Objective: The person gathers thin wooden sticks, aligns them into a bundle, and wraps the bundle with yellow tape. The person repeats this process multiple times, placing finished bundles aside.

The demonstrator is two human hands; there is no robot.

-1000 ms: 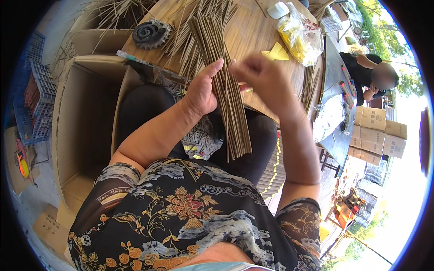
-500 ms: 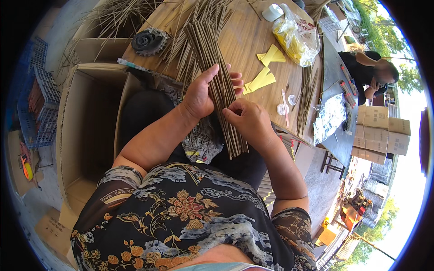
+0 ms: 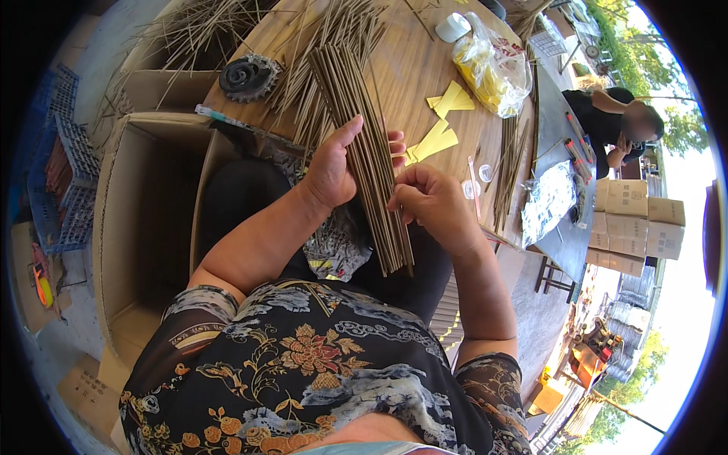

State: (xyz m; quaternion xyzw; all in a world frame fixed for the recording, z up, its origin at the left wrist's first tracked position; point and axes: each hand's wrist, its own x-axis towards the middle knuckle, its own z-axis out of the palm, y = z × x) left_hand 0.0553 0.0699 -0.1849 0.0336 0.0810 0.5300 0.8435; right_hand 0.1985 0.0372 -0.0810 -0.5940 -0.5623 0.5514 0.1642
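Note:
A bundle of thin brown sticks (image 3: 370, 163) slants across the middle, its lower end above my lap. My left hand (image 3: 334, 167) cradles it from beneath and the left, thumb along the near side, fingertips showing past the right edge. With thumb and forefinger pinched, my right hand (image 3: 436, 206) is at the bundle's right edge, on what looks like a single outer stick; its fingertips partly hide the spot. Beyond the bundle's upper end, a loose pile of similar sticks (image 3: 303, 95) lies on the wooden table (image 3: 413, 83).
Yellow paper strips (image 3: 436, 142), a plastic bag of yellow pieces (image 3: 497, 72), a white roll (image 3: 453, 27) and a black coiled object (image 3: 249, 76) lie on the table. An open cardboard box (image 3: 148, 220) stands at left. Another person (image 3: 607, 125) sits at far right.
My right hand has shifted slightly right and down along the bundle's edge, its fingers curled more. The left hand keeps its hold. The view has shifted a little.

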